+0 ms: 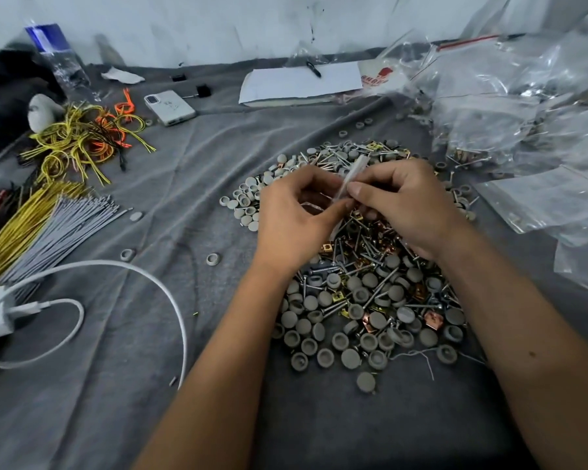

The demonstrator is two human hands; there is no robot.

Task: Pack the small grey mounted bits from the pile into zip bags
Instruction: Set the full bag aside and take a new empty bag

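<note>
Fingertips of left hand [294,212] and right hand [401,201] pinch a flimsy, slippery zip bag [352,176] at mid-frame above the pile [364,300] of light, stiff grey mounted bits (best lifted by their shanks).

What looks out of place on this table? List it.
A few grey caps have strayed from the pile onto the grey cloth: one and another lie left of it, one lies at its near edge. Nothing looks damaged.
</note>
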